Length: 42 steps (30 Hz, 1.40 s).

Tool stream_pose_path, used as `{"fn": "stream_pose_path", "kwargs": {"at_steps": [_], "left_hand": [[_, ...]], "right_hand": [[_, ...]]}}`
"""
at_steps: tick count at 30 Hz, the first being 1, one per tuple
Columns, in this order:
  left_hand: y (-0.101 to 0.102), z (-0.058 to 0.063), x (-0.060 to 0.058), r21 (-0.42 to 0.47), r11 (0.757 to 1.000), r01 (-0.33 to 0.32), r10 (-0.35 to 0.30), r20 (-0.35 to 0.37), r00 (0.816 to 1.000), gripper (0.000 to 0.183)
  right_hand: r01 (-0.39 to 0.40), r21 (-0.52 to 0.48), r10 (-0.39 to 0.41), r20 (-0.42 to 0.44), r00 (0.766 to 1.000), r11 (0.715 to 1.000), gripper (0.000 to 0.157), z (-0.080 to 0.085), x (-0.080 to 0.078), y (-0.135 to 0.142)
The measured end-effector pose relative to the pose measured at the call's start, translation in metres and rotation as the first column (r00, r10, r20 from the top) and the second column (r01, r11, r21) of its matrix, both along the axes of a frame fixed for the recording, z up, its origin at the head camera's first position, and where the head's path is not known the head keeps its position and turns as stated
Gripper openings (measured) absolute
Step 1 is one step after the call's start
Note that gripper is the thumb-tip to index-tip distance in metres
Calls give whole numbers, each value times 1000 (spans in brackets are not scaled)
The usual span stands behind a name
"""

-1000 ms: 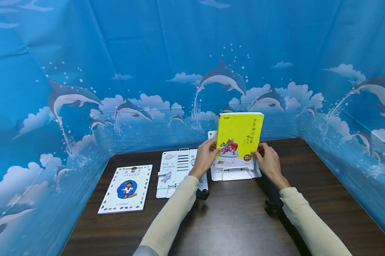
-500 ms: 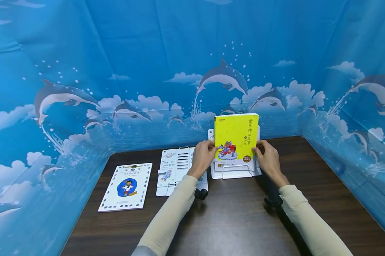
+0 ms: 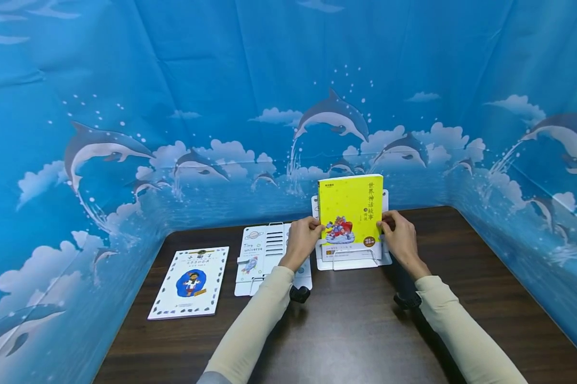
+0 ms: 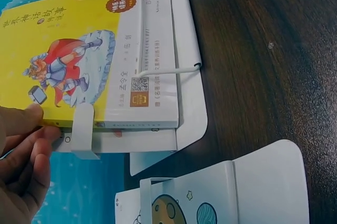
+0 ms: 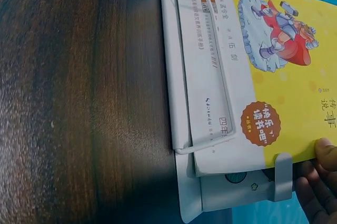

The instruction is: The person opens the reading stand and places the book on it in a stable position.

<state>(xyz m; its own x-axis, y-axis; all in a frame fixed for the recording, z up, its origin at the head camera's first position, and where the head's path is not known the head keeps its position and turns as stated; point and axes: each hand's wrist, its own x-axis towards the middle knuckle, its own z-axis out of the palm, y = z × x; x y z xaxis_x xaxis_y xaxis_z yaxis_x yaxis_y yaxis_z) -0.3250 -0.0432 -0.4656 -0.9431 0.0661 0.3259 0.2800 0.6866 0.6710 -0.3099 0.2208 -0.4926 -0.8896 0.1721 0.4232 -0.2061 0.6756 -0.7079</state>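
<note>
A yellow-and-white book (image 3: 348, 200) leans upright on a white book stand (image 3: 383, 260) near the table's back edge. My left hand (image 3: 302, 241) pinches its left edge, thumb on the cover. On the opposite edge my right hand (image 3: 401, 242) holds it the same way, thumb (image 5: 325, 153) in front. The wire page holder (image 4: 167, 70) crosses the front of the book's lower white band. A side clip (image 4: 83, 129) laps over the cover's edge beside the left fingers, and another clip (image 5: 283, 176) does so near the right fingers.
Left of the stand, a second white stand (image 3: 251, 256) printed "Tiny universe" lies folded low on the dark table (image 3: 346, 330). A white picture book (image 3: 203, 303) lies flat farther left. A blue dolphin-print curtain (image 3: 250, 69) rises behind and at both sides.
The yellow book has moved left and slightly down on its stand, its lower edge now lower behind the wire. Both hands have followed it, keeping their grip on the edges.
</note>
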Motion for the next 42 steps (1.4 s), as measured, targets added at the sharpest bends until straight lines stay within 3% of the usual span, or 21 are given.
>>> {"fn": "stream_pose_path", "kwargs": {"at_steps": [6,17,21,26,34,42], "left_hand": [[2,-1,-1,56,998,29,-31,25,999,21],[-1,3,-3,61,997,47,-50,57,997,23],[-10,5,0,66,995,76,-81,63,995,20],[-35,6,9,82,993,85,-87,30,996,17],[-97,2,36,120,991,52,-57,40,998,13],[-156,-22,64,45,998,-50,43,148,988,13]], "right_hand": [[22,-23,-22,-17,1000,1000,25,-2,1,2],[27,-35,-26,10,1000,999,27,1,-3,2],[55,-65,-55,-4,998,996,27,5,-1,0],[62,-126,-72,-77,994,990,22,15,14,-13],[-138,-135,134,-40,990,981,13,20,50,-63],[-360,-100,368,69,927,927,9,9,75,-125]]}}
